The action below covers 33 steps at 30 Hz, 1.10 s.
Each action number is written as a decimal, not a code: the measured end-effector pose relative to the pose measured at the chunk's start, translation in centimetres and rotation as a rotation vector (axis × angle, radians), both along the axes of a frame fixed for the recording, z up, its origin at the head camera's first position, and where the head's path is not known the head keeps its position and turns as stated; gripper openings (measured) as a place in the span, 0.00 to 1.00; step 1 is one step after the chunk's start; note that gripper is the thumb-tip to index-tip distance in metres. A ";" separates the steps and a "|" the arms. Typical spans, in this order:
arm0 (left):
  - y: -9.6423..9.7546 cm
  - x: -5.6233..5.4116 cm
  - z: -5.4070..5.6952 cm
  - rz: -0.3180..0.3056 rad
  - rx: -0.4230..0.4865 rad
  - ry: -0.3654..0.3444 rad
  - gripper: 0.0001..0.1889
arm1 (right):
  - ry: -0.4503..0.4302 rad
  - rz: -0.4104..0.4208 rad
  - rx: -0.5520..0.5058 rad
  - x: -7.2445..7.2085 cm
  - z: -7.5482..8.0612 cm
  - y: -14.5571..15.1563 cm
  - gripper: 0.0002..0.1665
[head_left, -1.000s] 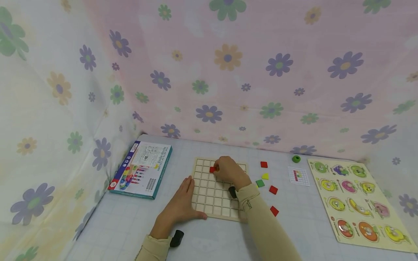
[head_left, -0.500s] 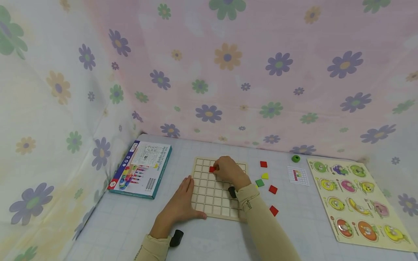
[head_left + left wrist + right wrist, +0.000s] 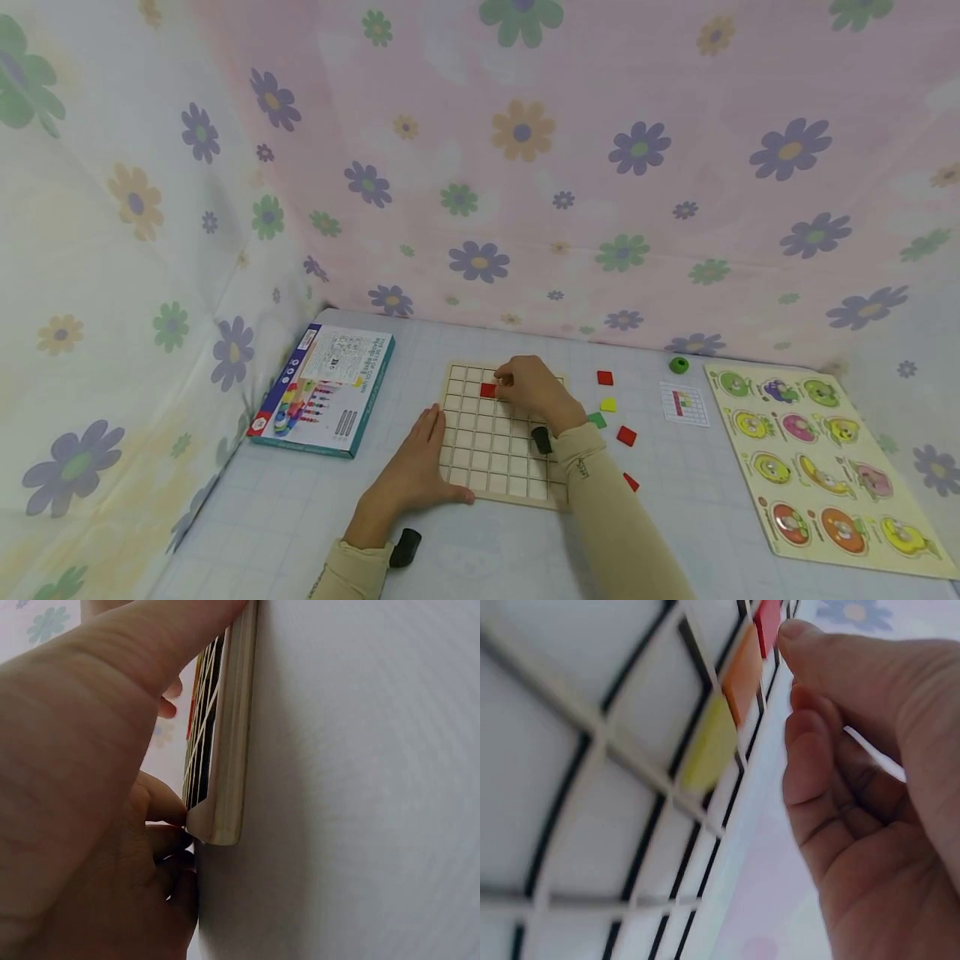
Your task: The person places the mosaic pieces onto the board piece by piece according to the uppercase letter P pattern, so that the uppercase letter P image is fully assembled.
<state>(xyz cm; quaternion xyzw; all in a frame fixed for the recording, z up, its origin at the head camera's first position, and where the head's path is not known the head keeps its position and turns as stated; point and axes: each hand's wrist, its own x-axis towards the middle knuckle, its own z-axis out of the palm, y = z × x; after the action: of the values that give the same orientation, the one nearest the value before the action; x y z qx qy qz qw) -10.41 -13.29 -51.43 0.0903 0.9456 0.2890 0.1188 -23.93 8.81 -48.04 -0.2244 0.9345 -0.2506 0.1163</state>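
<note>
A wooden grid board (image 3: 480, 442) lies on the table in the head view. My left hand (image 3: 412, 475) braces its near left corner, fingers straight along the left edge and thumb along the front edge. One red tile (image 3: 488, 390) sits in a square near the top of the grid. Just to its right is my right hand (image 3: 534, 392), its fingers loosely curled with nothing between them. The right wrist view shows a yellow tile (image 3: 711, 746) and an orange tile (image 3: 742, 675) on the grid, in line with the red one; the right hand hides them in the head view.
Right of the board lie loose red (image 3: 604, 378), yellow (image 3: 608, 405) and green (image 3: 597, 419) pieces. Beyond them are a printed grid card (image 3: 693, 408), a green bead (image 3: 678, 365) and a fruit puzzle board (image 3: 821, 442). A toy box (image 3: 352, 408) lies at left.
My right hand has let go of the red tile and shifted slightly right, uncovering it. The right sleeve now covers more of a loose red piece. My left hand has stayed still.
</note>
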 end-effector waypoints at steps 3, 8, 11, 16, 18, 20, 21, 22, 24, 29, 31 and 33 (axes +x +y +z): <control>0.0 0.0 0.1 0.002 0.009 -0.003 0.75 | 0.008 -0.003 -0.038 -0.3 0.3 1.3 0.20; 0.0 0.0 0.0 0.007 -0.004 -0.014 0.75 | 0.006 -0.043 -0.072 -0.7 0.4 4.1 0.20; 0.1 0.0 -0.1 0.011 -0.008 -0.013 0.75 | -0.003 -0.074 -0.080 -0.9 0.2 5.9 0.21; 0.0 -0.1 -0.2 0.010 -0.005 -0.005 0.75 | -0.018 -0.142 -0.055 -0.9 -0.1 8.8 0.22; 0.0 -0.1 -0.3 0.008 -0.009 -0.005 0.75 | -0.016 -0.173 -0.043 -0.8 -0.1 10.0 0.23; 0.0 -0.1 -0.3 0.008 -0.010 -0.006 0.75 | -0.011 -0.199 -0.041 -0.8 -0.2 11.2 0.23; 0.0 -0.1 -0.3 0.009 -0.013 -0.008 0.76 | -0.009 -0.213 -0.042 -0.8 -0.1 11.7 0.23; 0.0 -0.1 -0.2 0.009 -0.014 -0.009 0.76 | -0.007 -0.225 -0.041 -0.8 -0.1 12.3 0.24; 0.0 0.0 -0.2 0.009 -0.011 -0.011 0.76 | -0.007 -0.245 -0.043 -0.9 -0.1 13.5 0.24; 0.1 0.0 0.0 0.008 -0.002 -0.020 0.75 | 0.002 -0.279 -0.044 -1.0 -0.7 16.4 0.27; 0.1 0.0 0.0 0.008 -0.004 -0.020 0.76 | -0.004 -0.283 -0.045 -1.0 -1.0 17.3 0.28; 0.1 -0.1 0.0 0.010 -0.008 -0.020 0.76 | -0.018 -0.286 -0.048 -1.1 -1.3 18.0 0.28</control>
<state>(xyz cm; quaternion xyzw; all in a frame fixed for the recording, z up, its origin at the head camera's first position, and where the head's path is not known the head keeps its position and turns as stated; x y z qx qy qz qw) -10.47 -13.21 -51.44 0.0823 0.9460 0.2868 0.1271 -25.08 26.79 -49.32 -0.0894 0.9497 -0.2887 0.0822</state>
